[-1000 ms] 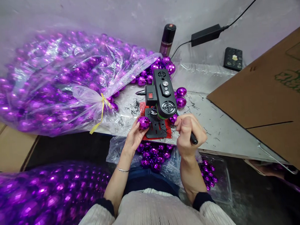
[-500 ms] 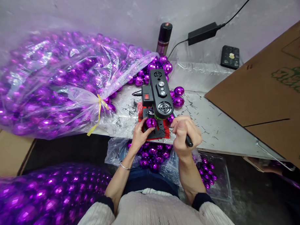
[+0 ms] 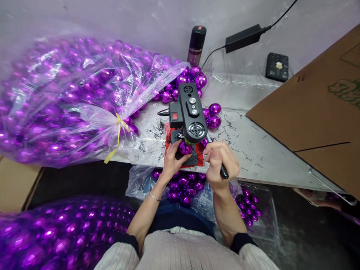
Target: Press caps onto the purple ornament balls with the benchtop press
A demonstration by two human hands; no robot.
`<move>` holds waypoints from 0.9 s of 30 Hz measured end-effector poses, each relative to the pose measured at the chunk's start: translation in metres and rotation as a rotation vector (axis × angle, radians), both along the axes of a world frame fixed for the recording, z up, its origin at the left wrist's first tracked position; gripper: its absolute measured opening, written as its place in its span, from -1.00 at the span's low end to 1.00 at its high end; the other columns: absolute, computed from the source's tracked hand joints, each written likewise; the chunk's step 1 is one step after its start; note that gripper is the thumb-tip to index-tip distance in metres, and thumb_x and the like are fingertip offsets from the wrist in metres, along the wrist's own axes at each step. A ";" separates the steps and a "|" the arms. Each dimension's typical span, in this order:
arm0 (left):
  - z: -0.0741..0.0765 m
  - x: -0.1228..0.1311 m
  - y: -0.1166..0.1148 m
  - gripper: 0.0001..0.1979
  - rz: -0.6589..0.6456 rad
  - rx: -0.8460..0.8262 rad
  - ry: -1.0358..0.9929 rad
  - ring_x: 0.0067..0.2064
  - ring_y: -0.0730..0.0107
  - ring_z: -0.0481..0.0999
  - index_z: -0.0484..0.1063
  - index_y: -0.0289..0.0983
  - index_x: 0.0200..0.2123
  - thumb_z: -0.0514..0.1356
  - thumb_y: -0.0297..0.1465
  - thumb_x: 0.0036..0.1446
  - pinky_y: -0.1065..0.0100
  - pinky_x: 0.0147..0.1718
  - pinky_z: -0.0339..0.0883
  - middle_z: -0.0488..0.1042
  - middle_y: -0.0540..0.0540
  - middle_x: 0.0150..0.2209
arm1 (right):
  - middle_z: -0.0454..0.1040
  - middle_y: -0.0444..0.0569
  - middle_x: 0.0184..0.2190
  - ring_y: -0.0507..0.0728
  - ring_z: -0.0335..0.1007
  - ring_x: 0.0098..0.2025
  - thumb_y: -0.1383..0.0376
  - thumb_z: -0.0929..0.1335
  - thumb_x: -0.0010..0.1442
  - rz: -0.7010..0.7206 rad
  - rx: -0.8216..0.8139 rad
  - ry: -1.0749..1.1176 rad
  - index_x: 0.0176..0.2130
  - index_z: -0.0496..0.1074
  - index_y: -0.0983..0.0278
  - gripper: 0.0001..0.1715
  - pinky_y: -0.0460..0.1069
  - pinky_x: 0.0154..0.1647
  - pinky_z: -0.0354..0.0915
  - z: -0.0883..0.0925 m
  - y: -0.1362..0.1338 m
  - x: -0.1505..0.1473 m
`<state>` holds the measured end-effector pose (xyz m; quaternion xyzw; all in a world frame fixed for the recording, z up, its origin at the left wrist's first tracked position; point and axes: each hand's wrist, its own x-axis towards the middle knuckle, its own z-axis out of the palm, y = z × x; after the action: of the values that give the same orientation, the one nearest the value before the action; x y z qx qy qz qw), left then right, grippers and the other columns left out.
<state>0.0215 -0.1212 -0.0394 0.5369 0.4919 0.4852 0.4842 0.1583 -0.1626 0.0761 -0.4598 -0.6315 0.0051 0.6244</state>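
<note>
Under the front end of a black bench machine (image 3: 193, 111) is a shiny purple ball (image 3: 185, 148), held between the thumb and fingers of my left hand (image 3: 173, 161). My right hand (image 3: 221, 163) is wrapped round the machine's lever (image 3: 224, 172), whose black end sticks out below the fist. Beneath the machine, a dark base plate (image 3: 192, 159) rests on a red sheet (image 3: 167, 141). More purple balls (image 3: 214, 122) lie just right of the machine.
A big clear bag of purple balls (image 3: 78, 99) with a yellow tie lies left. A spray can (image 3: 197, 44), a power adapter (image 3: 243, 38) and a black box (image 3: 277, 66) stand behind. Cardboard (image 3: 320, 106) juts in at right. Balls (image 3: 184, 186) sit on my lap.
My left hand has moved slightly right with the ball, bringing it further under the machine's head. My right hand and the lever have shifted a little left.
</note>
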 end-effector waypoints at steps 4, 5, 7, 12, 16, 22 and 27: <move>-0.003 -0.001 -0.002 -0.47 -0.008 0.000 0.003 0.32 -0.08 0.47 0.60 -0.13 0.05 0.57 -0.32 -0.03 -0.11 0.53 -0.12 0.61 -0.17 0.17 | 0.46 -0.13 -0.47 0.06 0.43 -0.38 0.41 0.26 0.41 0.002 0.027 0.005 -0.41 0.37 0.20 -0.67 0.02 -0.37 0.27 -0.008 -0.001 0.000; -0.002 -0.002 -0.002 -0.47 -0.011 -0.006 -0.004 0.32 -0.09 0.47 0.60 -0.13 0.04 0.58 -0.31 -0.03 -0.11 0.53 -0.13 0.61 -0.17 0.17 | 0.45 -0.13 -0.47 0.06 0.43 -0.39 0.40 0.26 0.41 0.002 0.035 0.009 -0.41 0.37 0.20 -0.67 0.02 -0.37 0.28 -0.012 -0.001 0.000; -0.001 -0.002 -0.002 -0.45 -0.012 -0.025 -0.022 0.33 -0.10 0.47 0.60 -0.13 0.03 0.59 -0.26 -0.06 -0.11 0.54 -0.15 0.62 -0.17 0.17 | 0.46 -0.13 -0.47 0.06 0.43 -0.40 0.37 0.26 0.41 -0.005 0.052 0.016 -0.41 0.36 0.19 -0.67 0.02 -0.39 0.28 -0.023 0.000 -0.001; 0.002 -0.001 -0.003 -0.46 -0.010 -0.039 -0.044 0.32 -0.11 0.47 0.61 -0.13 -0.01 0.60 -0.19 -0.08 -0.10 0.54 -0.14 0.62 -0.16 0.18 | 0.49 -0.12 -0.43 0.06 0.40 -0.45 0.28 0.23 0.44 -0.014 0.156 -0.013 -0.39 0.37 0.18 -0.67 0.02 -0.41 0.31 -0.058 0.005 0.000; 0.004 -0.001 -0.003 -0.48 -0.003 -0.039 -0.055 0.30 -0.11 0.48 0.62 -0.13 -0.03 0.60 -0.23 -0.08 -0.11 0.53 -0.12 0.63 -0.17 0.15 | 0.49 -0.11 -0.45 0.08 0.39 -0.46 0.25 0.24 0.44 -0.024 0.206 0.010 -0.38 0.39 0.17 -0.67 0.06 -0.35 0.36 -0.075 0.009 0.001; 0.002 -0.001 -0.002 -0.48 -0.003 -0.036 -0.052 0.30 -0.10 0.50 0.61 -0.13 -0.01 0.60 -0.29 -0.07 -0.12 0.55 -0.18 0.64 -0.15 0.11 | 0.47 -0.15 -0.46 0.06 0.37 -0.49 0.24 0.23 0.46 -0.013 0.268 0.075 -0.41 0.36 0.17 -0.63 0.07 -0.33 0.36 -0.081 0.015 -0.003; -0.001 -0.001 -0.001 -0.48 -0.014 -0.014 -0.033 0.30 -0.09 0.50 0.59 -0.13 0.01 0.58 -0.29 -0.05 -0.12 0.54 -0.15 0.62 -0.16 0.15 | 0.43 -0.16 -0.49 0.06 0.35 -0.50 0.22 0.21 0.47 -0.039 0.272 0.094 -0.42 0.35 0.16 -0.60 0.06 -0.38 0.33 -0.084 0.017 -0.006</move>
<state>0.0201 -0.1218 -0.0400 0.5285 0.4836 0.4872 0.4995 0.1520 -0.1456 -0.0078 -0.3822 -0.5873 -0.0710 0.7099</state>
